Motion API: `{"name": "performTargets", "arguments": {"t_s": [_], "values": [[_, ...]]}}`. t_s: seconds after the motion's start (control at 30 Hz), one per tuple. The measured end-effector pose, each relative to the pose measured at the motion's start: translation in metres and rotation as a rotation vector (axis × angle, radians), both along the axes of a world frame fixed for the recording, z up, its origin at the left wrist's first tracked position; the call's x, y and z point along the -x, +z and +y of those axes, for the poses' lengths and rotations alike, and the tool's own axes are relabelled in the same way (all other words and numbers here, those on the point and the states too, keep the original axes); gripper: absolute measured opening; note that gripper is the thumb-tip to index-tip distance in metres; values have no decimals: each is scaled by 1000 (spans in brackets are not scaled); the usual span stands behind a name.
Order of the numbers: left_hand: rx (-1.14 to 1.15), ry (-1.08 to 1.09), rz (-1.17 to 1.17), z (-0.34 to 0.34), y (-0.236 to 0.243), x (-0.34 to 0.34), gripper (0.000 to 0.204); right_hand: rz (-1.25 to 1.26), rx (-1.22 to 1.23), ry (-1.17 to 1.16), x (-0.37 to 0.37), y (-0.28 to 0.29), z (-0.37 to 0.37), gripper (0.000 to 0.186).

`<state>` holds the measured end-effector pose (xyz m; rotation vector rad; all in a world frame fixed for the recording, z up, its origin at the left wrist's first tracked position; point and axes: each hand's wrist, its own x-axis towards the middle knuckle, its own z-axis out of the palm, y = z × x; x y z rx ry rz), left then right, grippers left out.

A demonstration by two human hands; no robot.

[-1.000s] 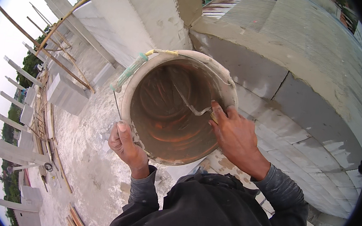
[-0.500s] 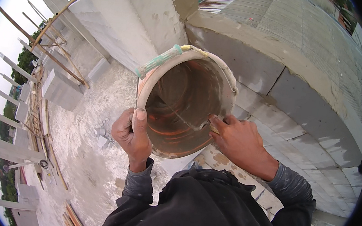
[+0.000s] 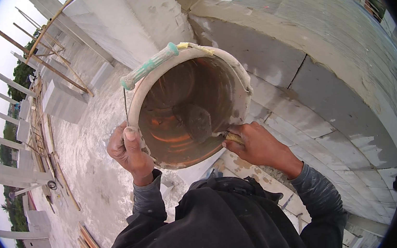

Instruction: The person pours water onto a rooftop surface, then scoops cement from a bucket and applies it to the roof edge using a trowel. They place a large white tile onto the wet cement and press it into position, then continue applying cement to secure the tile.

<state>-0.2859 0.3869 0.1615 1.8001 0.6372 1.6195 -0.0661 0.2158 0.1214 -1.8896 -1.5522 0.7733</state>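
Bucket: the round bucket (image 3: 135, 105) is sitting in front of the person's torso, near the grey block wall (image 3: 316, 112), its mouth facing the viewer; what is bearing its weight is not showing.
Left hand: the left hand (image 3: 131, 152) is pinching the bucket's near-left rim, thumb lying over the lip, fingers curling outside.
Right hand: the right hand (image 3: 263, 146) is closing firmly around the trowel's yellowish handle.
Trowel: the trowel (image 3: 196, 122) is reaching into the bucket, its coated blade lying toward the inner wall; it is probably feeling light and rigid, best held by that handle.
Bucket handling: the wall is looking stiff and unlikely to break, the wet grey film probably slippery; the rim is offering steadying hold.
Carrying grip: the green sleeve (image 3: 150, 66) on the wire bail is likely suiting a lift.
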Motion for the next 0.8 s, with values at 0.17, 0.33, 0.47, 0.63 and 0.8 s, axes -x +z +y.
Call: {"name": "performTargets", "arguments": {"t_s": [0.17,0.33,0.47,0.63,0.8], "values": [[35,-62,-82,4,-7,11,43,139,-182,23,20,-3,5,35],[35,-184,-35,-1,-9,16,46,127,-186,45,30,-1,10,37],[144,-127,-40,-9,-10,15,46,319,-169,11,38,-7,8,41],[241,4,-43,-7,-18,5,43,827,14,-108,48,-12,-13,58],[499,-91,-201,6,-50,-11,40,916,26,-252,31,2,-75,63]]}}
